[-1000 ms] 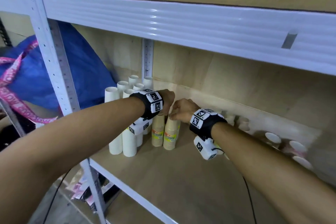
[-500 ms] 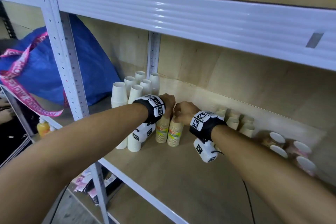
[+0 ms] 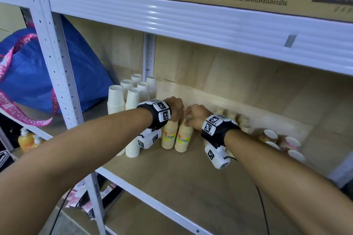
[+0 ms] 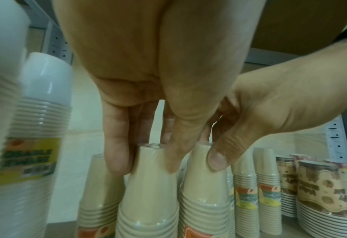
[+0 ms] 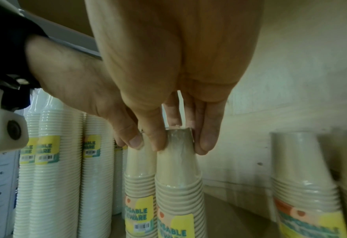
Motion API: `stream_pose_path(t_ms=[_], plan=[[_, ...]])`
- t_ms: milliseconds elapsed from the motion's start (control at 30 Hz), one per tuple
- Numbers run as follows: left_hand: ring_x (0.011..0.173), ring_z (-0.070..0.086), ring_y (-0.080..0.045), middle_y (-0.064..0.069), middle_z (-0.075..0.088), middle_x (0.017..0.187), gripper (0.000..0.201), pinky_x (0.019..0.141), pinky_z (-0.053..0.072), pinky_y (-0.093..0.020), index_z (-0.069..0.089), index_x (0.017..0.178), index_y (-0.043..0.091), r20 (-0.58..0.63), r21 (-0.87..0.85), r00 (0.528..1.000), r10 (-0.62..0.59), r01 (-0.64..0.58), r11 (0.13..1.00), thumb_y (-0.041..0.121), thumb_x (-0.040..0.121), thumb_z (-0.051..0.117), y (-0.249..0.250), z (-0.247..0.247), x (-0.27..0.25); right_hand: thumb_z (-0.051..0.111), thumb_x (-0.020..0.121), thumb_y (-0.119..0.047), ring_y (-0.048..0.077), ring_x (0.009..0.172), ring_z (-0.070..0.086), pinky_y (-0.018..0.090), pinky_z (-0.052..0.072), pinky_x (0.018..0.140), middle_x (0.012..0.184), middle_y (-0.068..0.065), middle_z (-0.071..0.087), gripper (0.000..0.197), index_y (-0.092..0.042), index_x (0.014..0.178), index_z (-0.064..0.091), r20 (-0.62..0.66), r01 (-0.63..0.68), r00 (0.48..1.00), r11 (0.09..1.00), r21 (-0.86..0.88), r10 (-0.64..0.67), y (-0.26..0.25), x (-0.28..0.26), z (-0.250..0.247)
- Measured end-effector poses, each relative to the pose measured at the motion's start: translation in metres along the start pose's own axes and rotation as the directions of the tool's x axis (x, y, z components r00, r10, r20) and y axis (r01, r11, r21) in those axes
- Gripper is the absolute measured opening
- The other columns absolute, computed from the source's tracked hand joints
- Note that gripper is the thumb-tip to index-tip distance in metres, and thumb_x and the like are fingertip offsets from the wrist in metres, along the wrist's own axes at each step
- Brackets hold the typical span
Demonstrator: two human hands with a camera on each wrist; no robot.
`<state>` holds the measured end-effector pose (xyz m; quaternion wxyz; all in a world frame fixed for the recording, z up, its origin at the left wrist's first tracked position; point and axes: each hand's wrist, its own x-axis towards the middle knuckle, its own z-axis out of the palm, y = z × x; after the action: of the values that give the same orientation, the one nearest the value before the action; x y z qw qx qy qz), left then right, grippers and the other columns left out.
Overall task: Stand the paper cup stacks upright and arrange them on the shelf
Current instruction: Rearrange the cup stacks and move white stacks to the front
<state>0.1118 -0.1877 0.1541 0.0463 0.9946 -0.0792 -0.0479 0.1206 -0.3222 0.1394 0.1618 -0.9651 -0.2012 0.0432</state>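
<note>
Roughly halfway: white stacks [image 3: 131, 120] upright far left; left hand [image 3: 174, 108] and right hand [image 3: 194, 116] each pinch a tan stack top [image 3: 169, 135]; patterned stacks [image 3: 280, 144] right still lying down.

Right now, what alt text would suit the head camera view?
Two hands, left and right, each grip the top of a tan cup stack standing on a wooden shelf, white cup stacks beside them.

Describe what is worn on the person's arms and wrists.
Both forearms are bare, with no sleeves. The left hand and right hand each have a black wrist strap with white blocks of black-and-white square markers, and a white camera unit beneath. A thin dark cable trails from the right one.
</note>
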Motion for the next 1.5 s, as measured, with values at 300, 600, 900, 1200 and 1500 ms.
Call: stream_pose_path(t_ms=[300, 600, 900, 1200, 1500], plan=[[0.086, 0.05, -0.015, -0.004, 0.052, 0.099, 0.024, 0.054, 0.039, -0.019, 0.065, 0.109, 0.009, -0.048, -0.002, 0.993, 0.105, -0.105, 0.994, 0.008, 0.086, 0.068, 0.041, 0.0, 0.007, 0.071, 0.082, -0.014, 0.022, 0.097, 0.059, 0.022, 0.04, 0.072, 0.114, 0.01, 0.064, 0.034, -0.008, 0.115, 0.065, -0.053, -0.121, 0.991, 0.993, -0.012, 0.12, 0.034, -0.035, -0.024], [0.083, 0.048, -0.016, -0.005, 0.049, 0.095, 0.018, 0.055, 0.037, -0.017, 0.056, 0.096, 0.017, -0.062, -0.007, 0.979, 0.196, -0.197, 0.98, 0.008, 0.085, 0.068, 0.08, 0.005, 0.02, 0.069, 0.084, -0.012, 0.015, 0.083, 0.052, 0.017, 0.032, 0.051, 0.088, 0.001, 0.057, 0.018, -0.005, 0.1, 0.066, -0.031, -0.183, 0.983, 0.981, -0.063, 0.182, 0.065, -0.055, -0.033], [0.089, 0.058, -0.02, -0.013, 0.064, 0.118, 0.036, 0.068, 0.042, -0.024, 0.065, 0.12, 0.005, -0.085, -0.019, 0.975, 0.204, -0.206, 0.978, 0.011, 0.085, 0.069, 0.106, 0.014, 0.033, 0.072, 0.081, -0.015, 0.018, 0.088, 0.058, 0.024, 0.039, 0.07, 0.09, 0.002, 0.06, 0.023, -0.007, 0.102, 0.066, -0.048, -0.201, 0.979, 0.978, -0.063, 0.198, 0.093, -0.056, -0.032], [0.096, 0.065, -0.025, -0.009, 0.067, 0.111, 0.033, 0.071, 0.049, -0.027, 0.068, 0.114, 0.011, -0.063, -0.102, 0.976, 0.208, -0.214, 0.972, 0.011, 0.082, 0.072, 0.11, 0.022, 0.052, 0.069, 0.082, -0.013, 0.02, 0.082, 0.059, 0.02, 0.035, 0.053, 0.075, -0.001, 0.058, 0.007, -0.008, 0.083, 0.064, -0.05, -0.224, 0.974, 0.972, -0.078, 0.22, 0.111, -0.047, -0.03], [0.095, 0.062, -0.024, -0.007, 0.065, 0.111, 0.032, 0.068, 0.043, -0.025, 0.067, 0.11, 0.015, -0.038, -0.145, 0.975, 0.218, -0.221, 0.964, 0.011, 0.079, 0.074, 0.108, 0.031, 0.064, 0.071, 0.08, -0.016, 0.017, 0.081, 0.057, 0.018, 0.033, 0.051, 0.088, 0.004, 0.063, 0.017, -0.008, 0.095, 0.069, -0.06, -0.219, 0.974, 0.975, -0.023, 0.217, 0.119, -0.039, -0.028]])
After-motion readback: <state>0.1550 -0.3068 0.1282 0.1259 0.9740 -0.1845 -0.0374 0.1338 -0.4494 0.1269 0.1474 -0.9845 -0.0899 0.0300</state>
